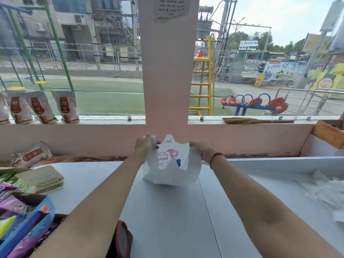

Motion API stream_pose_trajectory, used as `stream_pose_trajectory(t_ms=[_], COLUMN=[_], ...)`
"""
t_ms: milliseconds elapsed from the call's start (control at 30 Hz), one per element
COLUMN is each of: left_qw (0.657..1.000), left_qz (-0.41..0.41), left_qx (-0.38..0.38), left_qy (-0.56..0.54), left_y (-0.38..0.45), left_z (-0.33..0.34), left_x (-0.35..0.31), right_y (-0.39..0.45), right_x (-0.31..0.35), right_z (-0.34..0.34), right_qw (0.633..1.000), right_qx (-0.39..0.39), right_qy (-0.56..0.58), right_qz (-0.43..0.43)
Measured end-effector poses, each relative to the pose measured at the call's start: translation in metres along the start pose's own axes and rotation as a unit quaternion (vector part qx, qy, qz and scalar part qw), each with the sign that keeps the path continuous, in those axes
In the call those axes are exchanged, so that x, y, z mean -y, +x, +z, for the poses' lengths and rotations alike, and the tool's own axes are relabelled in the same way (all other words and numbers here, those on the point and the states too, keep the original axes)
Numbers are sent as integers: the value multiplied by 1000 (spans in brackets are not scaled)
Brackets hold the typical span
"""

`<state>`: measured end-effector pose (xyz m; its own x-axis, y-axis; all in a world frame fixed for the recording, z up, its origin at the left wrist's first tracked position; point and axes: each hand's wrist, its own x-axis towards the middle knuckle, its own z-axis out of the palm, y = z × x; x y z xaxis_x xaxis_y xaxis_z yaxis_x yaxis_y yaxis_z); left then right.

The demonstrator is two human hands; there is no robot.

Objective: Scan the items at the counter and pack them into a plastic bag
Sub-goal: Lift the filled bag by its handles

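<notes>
A white plastic bag [172,173] with a red and blue print stands on the grey counter [167,211], far in front of me. My left hand [144,147] grips its left handle and my right hand [202,148] grips its right edge, holding the mouth apart. Something blue shows inside the bag; what it is I cannot tell. A dark scanner with a red rim [122,239] lies at the counter's near edge, under my left arm.
Boxes of colourful snack packets [22,220] fill the near left, with a cream box [43,180] behind them. Loose white bags [327,194] lie at the right. Brown pouches [40,107] and a broom [255,121] rest on the window ledge; a cardboard box [329,133] sits far right.
</notes>
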<state>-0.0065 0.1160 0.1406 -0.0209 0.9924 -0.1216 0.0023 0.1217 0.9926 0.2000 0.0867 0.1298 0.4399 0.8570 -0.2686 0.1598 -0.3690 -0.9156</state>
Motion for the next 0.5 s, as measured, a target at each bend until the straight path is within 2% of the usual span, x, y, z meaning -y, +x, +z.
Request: stream_pose_trajectory(t_ms=[100, 200, 300, 367, 433, 500], left_qw=[991, 984, 981, 980, 982, 986], left_qz=[55, 128, 177, 195, 189, 162], left_qx=[91, 120, 81, 38, 7, -11], left_qy=[-84, -37, -30, 4, 24, 36], left_y=[4, 3, 1, 1, 5, 5], left_z=[-14, -26, -29, -30, -32, -32], left_x=[-74, -135, -167, -175, -174, -164], right_y=[-9, -30, -44, -42, -35, -26], right_x=[66, 137, 182, 189, 184, 171], right_z=[-21, -44, -59, -65, -64, -58], right_qw=[996, 988, 976, 969, 970, 976], right_qx=[-12, 17, 74, 106, 95, 46], right_qy=[63, 99, 127, 149, 125, 56], right_qz=[-59, -115, -162, -168, -183, -207])
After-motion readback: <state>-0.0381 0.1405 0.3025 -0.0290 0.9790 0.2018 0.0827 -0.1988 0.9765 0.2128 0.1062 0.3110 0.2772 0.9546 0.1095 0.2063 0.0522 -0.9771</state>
